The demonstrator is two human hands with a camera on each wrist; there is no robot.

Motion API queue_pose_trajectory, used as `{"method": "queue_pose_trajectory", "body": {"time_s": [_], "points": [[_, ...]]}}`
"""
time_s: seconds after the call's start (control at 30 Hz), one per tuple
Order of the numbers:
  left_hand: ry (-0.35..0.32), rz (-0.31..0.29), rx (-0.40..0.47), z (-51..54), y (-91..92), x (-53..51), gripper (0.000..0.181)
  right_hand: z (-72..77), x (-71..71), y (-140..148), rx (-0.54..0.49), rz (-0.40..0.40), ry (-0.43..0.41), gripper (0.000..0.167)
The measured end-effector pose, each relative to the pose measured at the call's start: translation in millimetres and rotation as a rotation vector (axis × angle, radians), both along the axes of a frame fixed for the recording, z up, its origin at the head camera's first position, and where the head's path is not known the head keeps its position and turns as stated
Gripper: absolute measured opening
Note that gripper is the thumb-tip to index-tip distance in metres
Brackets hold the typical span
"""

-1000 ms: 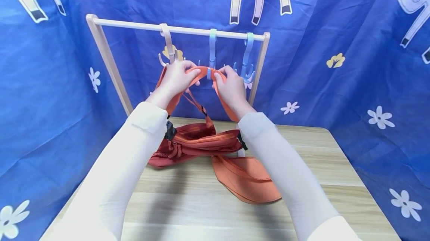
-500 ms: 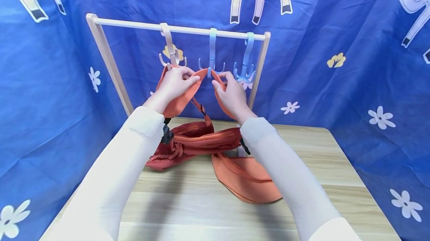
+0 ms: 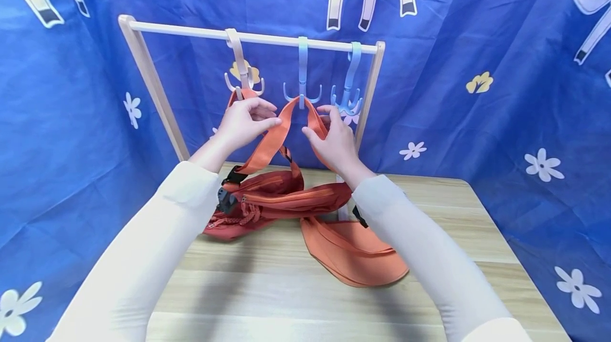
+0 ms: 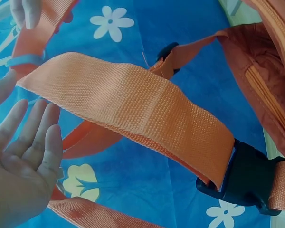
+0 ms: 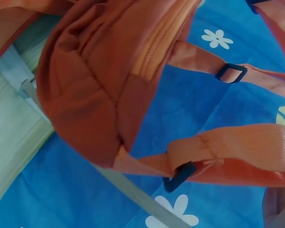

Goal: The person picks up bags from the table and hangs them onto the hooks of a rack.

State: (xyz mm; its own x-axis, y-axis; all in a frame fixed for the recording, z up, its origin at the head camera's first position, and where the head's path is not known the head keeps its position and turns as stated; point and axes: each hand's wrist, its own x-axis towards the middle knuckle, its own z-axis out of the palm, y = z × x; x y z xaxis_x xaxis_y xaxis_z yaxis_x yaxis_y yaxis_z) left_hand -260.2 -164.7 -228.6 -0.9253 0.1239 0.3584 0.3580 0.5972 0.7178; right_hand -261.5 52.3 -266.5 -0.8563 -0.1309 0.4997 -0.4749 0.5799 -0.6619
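A red waist bag (image 3: 296,201) with an orange zip hangs tilted just over the table. Its wide orange strap (image 3: 267,146) loops over the front prong of the middle blue hook (image 3: 302,85). My left hand (image 3: 243,122) is beside the strap's left side, thumb tip near the webbing; the left wrist view shows its fingers (image 4: 33,128) extended and holding nothing. On the other side, my right hand (image 3: 334,138) is around the strap with thumb and fingers spread apart. A black buckle (image 4: 240,178) joins the strap to the bag.
A beige hook (image 3: 241,63) carries another orange strap, and a second blue hook (image 3: 350,82) hangs at right. All hang from a rack rail (image 3: 191,32). An orange cloth piece with a curved edge (image 3: 358,270) lies on the wooden table (image 3: 439,215).
Both hands have loosened from the strap and drawn slightly apart and down. The strap has settled over the blue hook's prong, its two sides hanging from it.
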Motion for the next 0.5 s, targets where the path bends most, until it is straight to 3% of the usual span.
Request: {"method": "queue_pose_trajectory", "body": {"time_s": [0.5], "points": [[0.039, -0.021, 0.076, -3.8, -4.4, 22.2, 0.034, -2.2, 11.8, 31, 0.068, 0.030, 0.103, 0.052]]}}
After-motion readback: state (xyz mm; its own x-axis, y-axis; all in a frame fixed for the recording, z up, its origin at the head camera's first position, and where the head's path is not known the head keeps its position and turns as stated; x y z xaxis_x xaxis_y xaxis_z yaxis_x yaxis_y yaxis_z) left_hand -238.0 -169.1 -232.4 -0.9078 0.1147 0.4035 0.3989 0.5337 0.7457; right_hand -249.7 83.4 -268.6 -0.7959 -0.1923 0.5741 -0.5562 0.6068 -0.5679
